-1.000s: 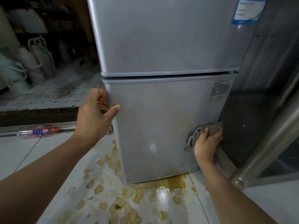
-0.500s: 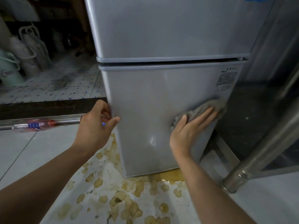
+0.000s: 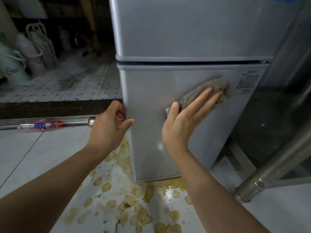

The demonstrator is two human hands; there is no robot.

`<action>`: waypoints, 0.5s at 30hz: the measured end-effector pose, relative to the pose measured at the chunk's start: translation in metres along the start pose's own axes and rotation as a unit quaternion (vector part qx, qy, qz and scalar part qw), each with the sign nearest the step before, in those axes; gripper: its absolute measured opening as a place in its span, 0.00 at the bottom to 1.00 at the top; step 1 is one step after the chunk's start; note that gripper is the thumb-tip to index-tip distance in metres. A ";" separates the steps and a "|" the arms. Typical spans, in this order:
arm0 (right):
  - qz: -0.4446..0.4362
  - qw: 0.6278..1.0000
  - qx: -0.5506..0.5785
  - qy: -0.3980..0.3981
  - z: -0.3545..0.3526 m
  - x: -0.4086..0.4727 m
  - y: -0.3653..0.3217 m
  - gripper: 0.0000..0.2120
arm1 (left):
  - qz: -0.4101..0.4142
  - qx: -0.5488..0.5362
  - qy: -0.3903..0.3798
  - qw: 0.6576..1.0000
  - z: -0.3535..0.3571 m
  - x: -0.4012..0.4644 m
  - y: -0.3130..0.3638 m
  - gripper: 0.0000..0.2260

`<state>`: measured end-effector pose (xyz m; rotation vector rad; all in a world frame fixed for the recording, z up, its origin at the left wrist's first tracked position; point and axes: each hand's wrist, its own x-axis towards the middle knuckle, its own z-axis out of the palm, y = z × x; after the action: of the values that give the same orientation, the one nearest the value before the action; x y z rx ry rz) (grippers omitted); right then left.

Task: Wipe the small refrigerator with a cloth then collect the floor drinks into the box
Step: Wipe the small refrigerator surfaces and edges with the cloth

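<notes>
A small grey two-door refrigerator stands in front of me on the tiled floor. My right hand lies flat with fingers spread, pressing a grey cloth against the lower door, right of its middle. My left hand grips the lower door's left edge. A plastic drink bottle with a red and blue label lies on the floor at the left by the threshold. A can end shows just behind my left hand.
Yellow-brown liquid is spilled over the white tiles below the fridge. A thick metal pipe slants down at the right. Bags and a pale bucket stand in the dark room at the back left, behind a metal floor rail.
My right hand with the cloth has moved up and left, from the door's lower right corner to its upper middle, and now lies flat. My left hand stays on the door's edge.
</notes>
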<state>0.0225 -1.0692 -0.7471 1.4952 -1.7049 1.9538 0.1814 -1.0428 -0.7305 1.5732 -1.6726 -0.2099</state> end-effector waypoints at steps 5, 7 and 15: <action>-0.225 0.946 -0.152 -0.177 -0.010 -0.072 0.056 0.34 | -0.006 -0.009 -0.001 1.000 -0.001 0.000 0.001 0.11; -0.254 0.934 -0.173 -0.183 -0.011 -0.078 0.066 0.31 | -0.005 -0.010 -0.009 1.000 -0.003 0.000 0.003 0.11; -0.274 0.957 -0.076 -0.048 0.006 -0.006 0.021 0.27 | -0.005 -0.018 -0.031 0.999 -0.010 0.002 0.003 0.11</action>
<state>0.0151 -1.0789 -0.7667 1.7819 -1.2465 1.4507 0.1852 -1.0403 -0.7211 1.5621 -1.6999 -0.2963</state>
